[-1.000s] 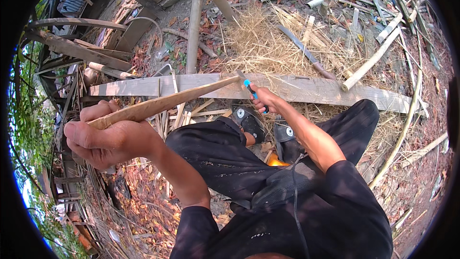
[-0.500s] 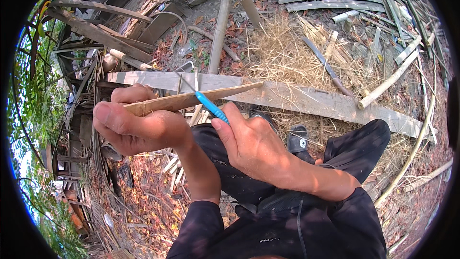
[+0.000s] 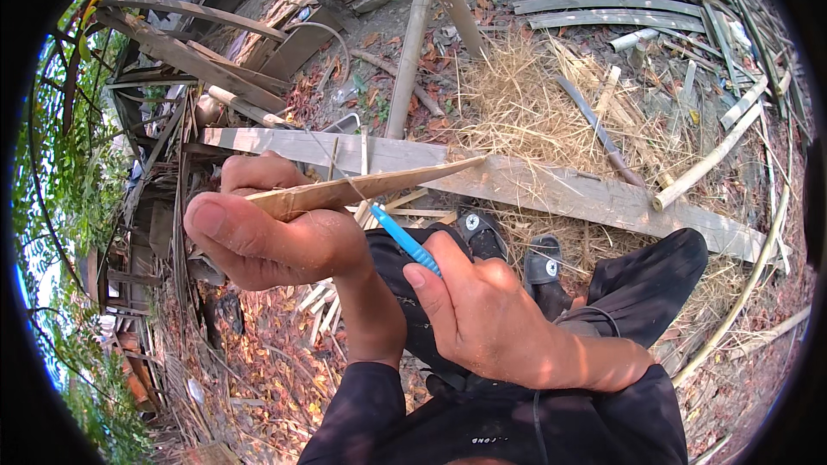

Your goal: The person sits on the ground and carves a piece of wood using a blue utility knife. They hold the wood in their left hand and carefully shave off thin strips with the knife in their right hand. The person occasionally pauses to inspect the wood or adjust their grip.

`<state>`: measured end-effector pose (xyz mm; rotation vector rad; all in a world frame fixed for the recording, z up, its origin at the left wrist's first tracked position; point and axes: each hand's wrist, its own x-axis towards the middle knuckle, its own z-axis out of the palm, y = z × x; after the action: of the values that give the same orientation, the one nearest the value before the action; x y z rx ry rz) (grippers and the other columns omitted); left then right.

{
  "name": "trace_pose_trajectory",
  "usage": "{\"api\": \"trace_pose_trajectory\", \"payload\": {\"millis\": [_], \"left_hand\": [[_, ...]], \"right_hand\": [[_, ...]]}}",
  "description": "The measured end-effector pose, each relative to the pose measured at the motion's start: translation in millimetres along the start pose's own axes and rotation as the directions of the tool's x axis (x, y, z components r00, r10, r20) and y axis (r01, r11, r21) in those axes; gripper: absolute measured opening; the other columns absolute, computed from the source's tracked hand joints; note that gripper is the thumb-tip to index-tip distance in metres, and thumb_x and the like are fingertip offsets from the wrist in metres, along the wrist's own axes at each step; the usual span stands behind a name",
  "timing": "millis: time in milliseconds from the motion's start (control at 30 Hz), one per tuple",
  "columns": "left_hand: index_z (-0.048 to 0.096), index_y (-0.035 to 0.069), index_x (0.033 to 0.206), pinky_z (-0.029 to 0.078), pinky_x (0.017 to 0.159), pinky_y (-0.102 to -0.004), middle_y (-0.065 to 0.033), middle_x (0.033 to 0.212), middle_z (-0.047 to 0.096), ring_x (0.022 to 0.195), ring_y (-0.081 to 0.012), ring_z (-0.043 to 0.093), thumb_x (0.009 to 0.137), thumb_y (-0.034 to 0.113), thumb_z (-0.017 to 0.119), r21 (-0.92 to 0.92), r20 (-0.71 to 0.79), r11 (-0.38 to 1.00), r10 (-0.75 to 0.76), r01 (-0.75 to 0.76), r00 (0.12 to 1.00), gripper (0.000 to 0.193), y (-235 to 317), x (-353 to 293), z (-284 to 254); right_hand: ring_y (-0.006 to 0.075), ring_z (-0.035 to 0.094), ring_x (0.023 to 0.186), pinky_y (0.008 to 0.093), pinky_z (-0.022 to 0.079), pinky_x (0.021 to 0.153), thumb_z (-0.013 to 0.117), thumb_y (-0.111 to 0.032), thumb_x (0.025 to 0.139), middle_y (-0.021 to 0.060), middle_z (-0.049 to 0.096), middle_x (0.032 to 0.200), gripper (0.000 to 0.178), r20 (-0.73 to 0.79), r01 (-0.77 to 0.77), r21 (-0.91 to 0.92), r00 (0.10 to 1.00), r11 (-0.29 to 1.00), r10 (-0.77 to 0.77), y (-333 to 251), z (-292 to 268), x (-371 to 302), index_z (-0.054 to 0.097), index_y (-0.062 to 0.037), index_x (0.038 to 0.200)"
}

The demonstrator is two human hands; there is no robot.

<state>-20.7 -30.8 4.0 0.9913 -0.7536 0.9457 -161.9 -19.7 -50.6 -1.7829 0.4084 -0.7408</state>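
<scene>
My left hand [image 3: 284,245] grips a tapered strip of pale wood or bamboo [image 3: 422,174] by its thick end, thumb below it. The strip's pointed end reaches out to the right, above a grey plank. In my right hand [image 3: 491,314] is a slim file-like tool [image 3: 403,238] with a blue ribbed handle, my thumb and forefinger closed round it. Its thin metal shaft slants up and left across the strip, near my left fingers. Whether the shaft is a file or a narrow blade I cannot make out.
The long grey plank [image 3: 551,196] lies across in front of my legs. Beyond it are straw shavings [image 3: 508,90], a long blade with a brown handle [image 3: 594,120] and a bamboo pole [image 3: 711,155]. Cut pale sticks [image 3: 323,308] lie by my left forearm.
My right hand has drawn the blue-handled tool back toward my body, so its handle sits lower against the strip. The whole view has shifted slightly right and down.
</scene>
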Motion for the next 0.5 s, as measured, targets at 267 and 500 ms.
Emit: {"api": "trace_pose_trajectory", "payload": {"millis": [267, 500], "left_hand": [[0.031, 0.008, 0.065, 0.022, 0.037, -0.0218, -0.0043, 0.041, 0.035, 0.037, -0.0092, 0.031, 0.099, 0.029, 0.036, -0.013, 0.089, 0.998, 0.066, -0.065, 0.994, 0.04, 4.4, -6.7, -5.4], [0.032, 0.007, 0.063, 0.026, 0.044, -0.0222, -0.004, 0.045, 0.038, 0.042, -0.0083, 0.031, 0.099, 0.029, 0.035, -0.101, 0.183, 0.993, 0.085, -0.067, 0.98, 0.042, 18.0, -11.3, -4.4]], "right_hand": [[0.0411, 0.052, 0.046, 0.0453, 0.037, 0.041, 0.051, -0.014, 0.094, 0.0188, 0.047, 0.049, 0.019, -0.05, -0.074, -0.074, 0.996, 0.995, 0.07, -5.6, -14.2, -11.5, 0.049, 0.004, 0.091], [0.0416, 0.052, 0.047, 0.045, 0.037, 0.042, 0.05, -0.016, 0.094, 0.0196, 0.046, 0.049, 0.02, 0.001, -0.133, -0.156, 0.991, 0.979, 0.135, -7.1, -27.4, -23.3, 0.047, 0.0025, 0.088]]}}
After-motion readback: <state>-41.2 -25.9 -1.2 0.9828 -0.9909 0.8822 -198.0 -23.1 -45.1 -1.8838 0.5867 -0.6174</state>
